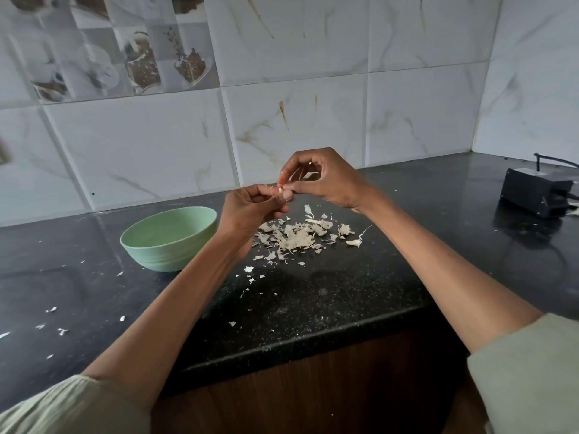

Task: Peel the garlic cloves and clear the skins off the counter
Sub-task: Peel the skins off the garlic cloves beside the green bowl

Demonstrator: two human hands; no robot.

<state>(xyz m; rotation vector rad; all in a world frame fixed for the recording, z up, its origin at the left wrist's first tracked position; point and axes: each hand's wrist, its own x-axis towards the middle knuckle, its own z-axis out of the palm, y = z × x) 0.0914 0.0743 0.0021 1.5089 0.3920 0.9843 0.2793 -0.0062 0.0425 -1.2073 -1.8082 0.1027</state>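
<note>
A small white garlic clove (282, 192) sits up in the air between the two hands, above the black counter (329, 296). The left hand (250, 211) holds the clove with curled fingers and thumb. The right hand (322, 180) pinches the top of the same clove with its thumb and first finger, and its other fingers are bent in a loose ring. The two hands touch each other at the clove.

Right under the hands lies a pile of dry garlic skins (294, 234) on the counter. One more clove (354, 242) with a thin tail lies at the right edge of the pile. Little bits of skin are spread toward the front edge and far off to the left.

A light green bowl (169, 238) stands just left of the left wrist. You cannot see what is inside it.

A black box (532, 191) with a cord sits far right, near the corner. White tiles (141, 145) cover the wall behind.
</note>
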